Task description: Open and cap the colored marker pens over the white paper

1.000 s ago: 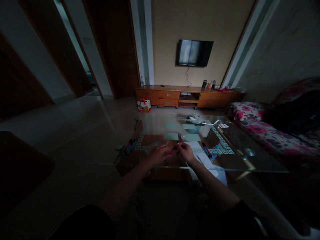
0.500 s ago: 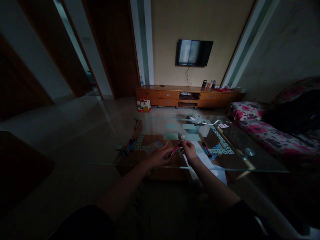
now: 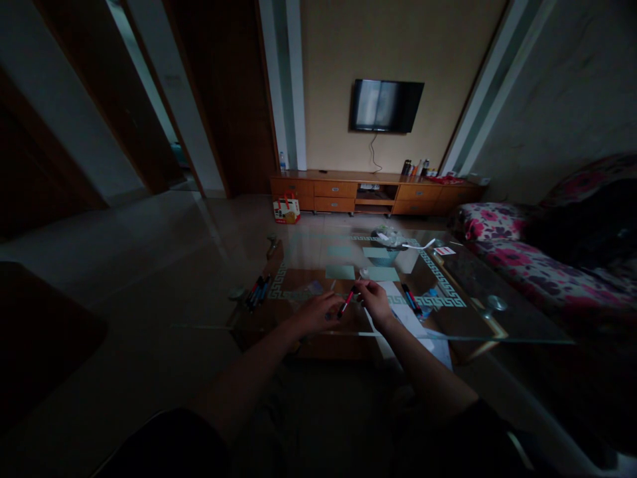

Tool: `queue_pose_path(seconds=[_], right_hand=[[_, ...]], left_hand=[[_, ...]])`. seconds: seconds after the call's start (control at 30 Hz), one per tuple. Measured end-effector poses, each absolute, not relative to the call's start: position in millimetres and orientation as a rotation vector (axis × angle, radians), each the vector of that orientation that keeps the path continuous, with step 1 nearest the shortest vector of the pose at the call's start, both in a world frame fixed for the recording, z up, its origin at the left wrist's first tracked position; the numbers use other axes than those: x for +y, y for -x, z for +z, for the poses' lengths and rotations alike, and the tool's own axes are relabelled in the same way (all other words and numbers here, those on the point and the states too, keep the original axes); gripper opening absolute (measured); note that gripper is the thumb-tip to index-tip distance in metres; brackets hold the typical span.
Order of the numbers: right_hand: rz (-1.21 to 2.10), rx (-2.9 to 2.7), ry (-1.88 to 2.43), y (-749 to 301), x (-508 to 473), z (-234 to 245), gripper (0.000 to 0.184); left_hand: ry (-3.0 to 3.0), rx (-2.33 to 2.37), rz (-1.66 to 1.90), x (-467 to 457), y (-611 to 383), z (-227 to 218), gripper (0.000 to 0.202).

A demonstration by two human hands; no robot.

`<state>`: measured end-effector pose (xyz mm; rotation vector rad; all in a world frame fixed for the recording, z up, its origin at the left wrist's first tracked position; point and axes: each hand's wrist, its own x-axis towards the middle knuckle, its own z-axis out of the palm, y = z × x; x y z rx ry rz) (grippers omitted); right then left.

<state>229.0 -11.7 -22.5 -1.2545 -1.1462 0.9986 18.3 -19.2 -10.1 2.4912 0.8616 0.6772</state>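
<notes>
Red marker [image 3: 347,302] is up off the glass table [image 3: 497,328], tilted, its lower end toward me and to the left, its dark tip up and to the right, and it sits right between my two hands above the near middle of the tabletop. Starting at the far left of the table, a small bunch of pens [image 3: 257,291] lies near the edge, well apart from what I am holding. Next comes my left hand [image 3: 316,312], fingers curled in narrow around the marker's lower end. My right hand [image 3: 375,302] is just beside it, thumb and fingertips pinched together on the marker's upper end; the room is dim, so I cannot tell how much of the tip my fingers cover. Just beyond my hands, pale green cards [image 3: 340,271] lie flat on the glass. Under and to the right of my right wrist is a white sheet of paper [image 3: 398,317], and two more pens [image 3: 411,299] rest beside it, near my right hand but not touching it. Farthest right, past the table's edge, stands a flowered sofa [image 3: 522,265].
</notes>
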Motion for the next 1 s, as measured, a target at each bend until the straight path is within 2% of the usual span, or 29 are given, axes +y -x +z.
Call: queue_pose_path(seconds=[0.33,1.0], right_hand=[[1.236,-1.279,1.128,-223,-11,-36,0.036],[1.182,-1.296,1.080,-224,-6,-44,0.041]], left_hand=[[-2.498,0.932,0.751,-17,-20,-15,0.035],[-2.471,0.911,0.771,-14,-20,-16,0.034]])
